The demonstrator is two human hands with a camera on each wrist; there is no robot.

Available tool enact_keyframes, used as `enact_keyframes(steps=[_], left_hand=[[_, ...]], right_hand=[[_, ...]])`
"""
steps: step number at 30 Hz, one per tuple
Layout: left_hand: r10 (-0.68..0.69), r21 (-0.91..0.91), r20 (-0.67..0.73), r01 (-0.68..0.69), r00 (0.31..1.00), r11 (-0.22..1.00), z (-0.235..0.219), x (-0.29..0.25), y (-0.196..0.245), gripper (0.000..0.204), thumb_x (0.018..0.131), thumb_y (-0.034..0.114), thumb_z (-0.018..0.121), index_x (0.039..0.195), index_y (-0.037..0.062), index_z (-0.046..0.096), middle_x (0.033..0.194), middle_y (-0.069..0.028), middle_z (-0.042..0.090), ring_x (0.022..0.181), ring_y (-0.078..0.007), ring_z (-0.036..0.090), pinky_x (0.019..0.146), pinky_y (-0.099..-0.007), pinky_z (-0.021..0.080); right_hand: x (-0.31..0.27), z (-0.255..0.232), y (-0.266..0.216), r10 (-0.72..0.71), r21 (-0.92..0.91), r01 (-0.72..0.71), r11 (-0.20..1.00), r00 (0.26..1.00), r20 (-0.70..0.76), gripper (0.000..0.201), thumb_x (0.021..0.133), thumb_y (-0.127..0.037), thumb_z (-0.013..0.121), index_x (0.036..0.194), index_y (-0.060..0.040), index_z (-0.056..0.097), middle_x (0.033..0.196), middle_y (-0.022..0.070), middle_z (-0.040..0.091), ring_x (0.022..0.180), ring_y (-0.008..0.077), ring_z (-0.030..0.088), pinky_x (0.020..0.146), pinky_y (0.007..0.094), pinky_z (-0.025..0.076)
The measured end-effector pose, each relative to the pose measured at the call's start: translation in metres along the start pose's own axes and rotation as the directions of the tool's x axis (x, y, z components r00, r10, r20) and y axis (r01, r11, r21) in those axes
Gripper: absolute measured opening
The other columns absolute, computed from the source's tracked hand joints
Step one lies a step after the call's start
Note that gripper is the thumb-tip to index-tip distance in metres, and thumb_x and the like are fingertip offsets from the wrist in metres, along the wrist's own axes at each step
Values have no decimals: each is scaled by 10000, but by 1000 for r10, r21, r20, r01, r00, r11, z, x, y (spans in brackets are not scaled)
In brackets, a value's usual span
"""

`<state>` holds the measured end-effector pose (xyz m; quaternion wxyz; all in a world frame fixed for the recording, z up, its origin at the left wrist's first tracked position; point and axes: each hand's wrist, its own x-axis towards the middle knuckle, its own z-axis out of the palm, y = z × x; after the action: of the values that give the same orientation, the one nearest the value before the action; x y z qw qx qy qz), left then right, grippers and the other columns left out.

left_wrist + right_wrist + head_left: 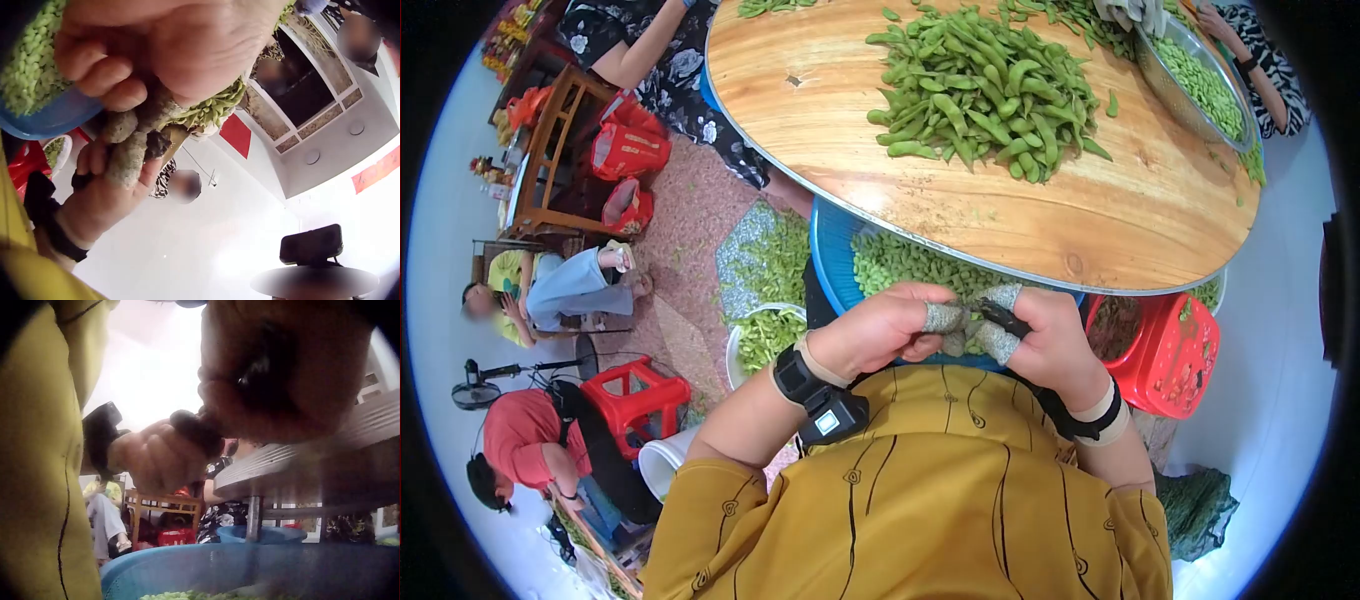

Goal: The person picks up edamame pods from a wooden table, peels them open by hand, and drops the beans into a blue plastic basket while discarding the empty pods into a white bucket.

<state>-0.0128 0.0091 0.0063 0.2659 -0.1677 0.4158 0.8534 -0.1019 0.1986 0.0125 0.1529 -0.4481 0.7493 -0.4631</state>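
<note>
Tool (1006,318), small & dark, is in R hand (1060,345), over the blue tub (830,262) w/ beans (905,268), just off the table (1170,215) edge. R fingers curl round it, gap closed down to its thickness. L hand (870,335) has fingers curled, tips up close to R's; what's btwn them, if anything, can't tell. Prob. light, stiff, not fragile, maybe a bit slippery if damp; best held by the thicker end nr the palm. Long axis slants in head view: upper end twd L fingertips, lower end into R palm.
</note>
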Motion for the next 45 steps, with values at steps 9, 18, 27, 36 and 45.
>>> enact_keyframes(steps=[9,18,27,36,45], left_hand=[[55,167,-75,-42,996,985,-21,-24,-5,181,910,175,550,906,4,608,746,-52,584,526,-64,409,466,-208,311],[566,858,-393,511,725,-58,-87,-92,-14,208,753,213,704,791,26,620,720,-187,590,688,-369,588,601,-434,459],[756,996,89,-63,648,-63,-6,-34,23,100,777,88,661,848,30,620,725,-142,556,687,-335,578,581,-392,453],[811,882,425,16,403,-470,32,27,77,246,722,-3,561,957,50,612,952,-104,594,779,-291,596,654,-365,499],[785,848,455,64,419,-526,25,53,78,196,731,8,587,917,27,528,825,-114,541,726,-280,558,631,-385,464]], right_hand=[[7,5,-17,152,-143,-145,979,987,45,190,706,-101,643,876,-26,608,733,166,585,707,337,605,614,382,475],[54,-29,-34,10,-402,-112,909,969,-246,204,743,-53,605,946,-31,600,908,169,599,826,359,589,708,420,483],[97,-29,-7,-143,-577,-134,806,901,-410,237,737,-24,609,970,-18,561,898,176,600,842,382,578,720,442,476],[42,-23,-19,283,38,-295,955,865,-414,245,798,-101,655,1005,5,578,810,137,640,732,238,628,681,327,486],[12,-20,-15,413,249,-349,904,865,-284,239,841,-93,634,1045,25,592,811,90,633,697,134,591,639,274,483]])
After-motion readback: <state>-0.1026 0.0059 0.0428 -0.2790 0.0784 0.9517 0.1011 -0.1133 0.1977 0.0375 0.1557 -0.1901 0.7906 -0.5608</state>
